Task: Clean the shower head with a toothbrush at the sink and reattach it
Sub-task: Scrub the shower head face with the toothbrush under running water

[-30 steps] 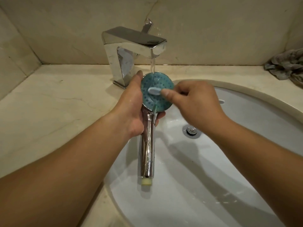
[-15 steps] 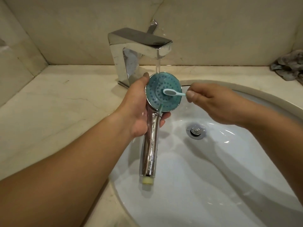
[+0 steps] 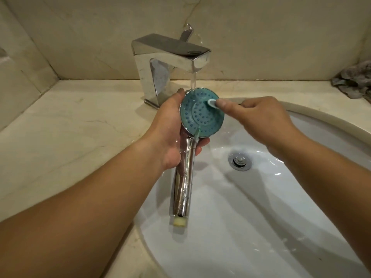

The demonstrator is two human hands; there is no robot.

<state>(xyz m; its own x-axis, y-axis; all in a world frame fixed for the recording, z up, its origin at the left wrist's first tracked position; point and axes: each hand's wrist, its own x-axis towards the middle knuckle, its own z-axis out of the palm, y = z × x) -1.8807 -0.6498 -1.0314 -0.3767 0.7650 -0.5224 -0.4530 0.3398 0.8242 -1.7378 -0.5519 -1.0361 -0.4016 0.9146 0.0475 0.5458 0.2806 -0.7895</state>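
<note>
A chrome shower head (image 3: pixel 200 117) with a round teal spray face is held over the white sink (image 3: pixel 251 197), face up, under the running chrome faucet (image 3: pixel 170 63). My left hand (image 3: pixel 170 133) grips it at the neck where the face meets the handle, thumb along the rim. The handle points toward me and ends in a cream-coloured fitting. My right hand (image 3: pixel 265 119) holds a pale toothbrush (image 3: pixel 212 102). Its forefinger lies along the brush and presses the head against the upper right of the teal face. Water falls onto the top of the face.
A beige stone counter (image 3: pixel 70 137) surrounds the basin, with beige walls behind and on the left. The chrome drain (image 3: pixel 240 161) sits in the middle of the bowl. A crumpled grey cloth (image 3: pixel 355 81) lies at the back right corner.
My right hand slid in along the toothbrush, so the forefinger is now right behind the brush head. The brush head moved to the upper right of the face.
</note>
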